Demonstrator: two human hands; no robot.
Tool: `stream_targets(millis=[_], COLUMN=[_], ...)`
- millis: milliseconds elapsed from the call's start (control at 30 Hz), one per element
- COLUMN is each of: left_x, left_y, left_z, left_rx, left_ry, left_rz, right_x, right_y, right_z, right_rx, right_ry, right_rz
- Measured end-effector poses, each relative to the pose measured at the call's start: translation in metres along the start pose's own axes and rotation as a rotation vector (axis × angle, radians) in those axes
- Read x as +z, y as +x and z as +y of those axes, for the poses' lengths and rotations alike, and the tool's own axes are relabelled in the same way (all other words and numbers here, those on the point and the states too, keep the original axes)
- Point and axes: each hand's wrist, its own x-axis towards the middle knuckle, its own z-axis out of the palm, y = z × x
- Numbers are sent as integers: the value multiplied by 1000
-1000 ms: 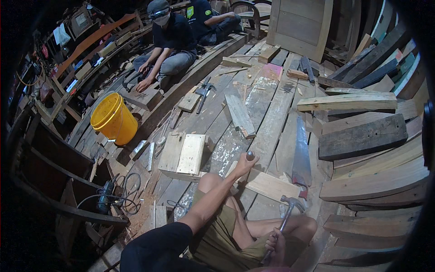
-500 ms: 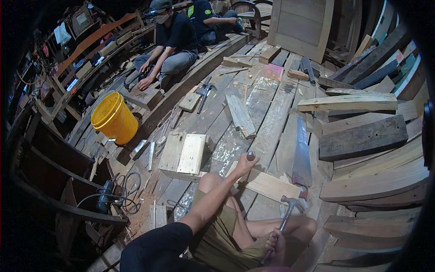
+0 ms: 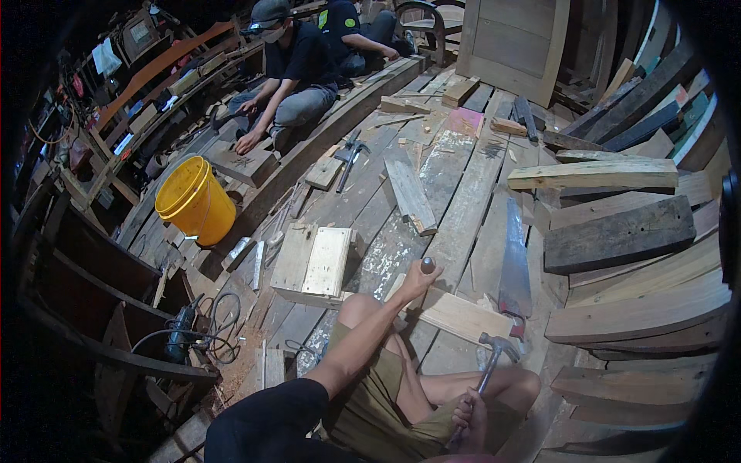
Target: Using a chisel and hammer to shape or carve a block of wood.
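On the pale wooden board [image 3: 463, 315] by the knee, the short round-topped metal tool [image 3: 427, 265] stands upright, unmoved over the last second, left hand [image 3: 417, 281] fingers closed around it. Right hand [image 3: 471, 417] fingers still grip the steel claw hammer [image 3: 494, 356], held low beside the thigh.

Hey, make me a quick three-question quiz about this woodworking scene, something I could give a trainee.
1. True or false: the right hand grips a claw hammer by its handle.
2. What does the left hand hold upright on the pale board? A) a round-topped metal tool B) a paintbrush C) a tape measure
3. Fill in: the handsaw lies on the planks to the ____ of the left hand.

Key: 1 true; 2 A; 3 right
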Motion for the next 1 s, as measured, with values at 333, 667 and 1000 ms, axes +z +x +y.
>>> stream_targets(millis=[333,667,1000], left_x=[-5,-4,-6], left_y=[1,-4,-1], left_z=[-1,9,0], left_rx=[4,-3,-38], left_ry=[58,-8,57], left_rz=[-5,29,-33], right_x=[6,13,16], right_y=[-2,-2,-3], right_z=[3,1,2], right_rx=[7,69,-50], right_ry=[14,68,-107], right_rz=[41,-15,161])
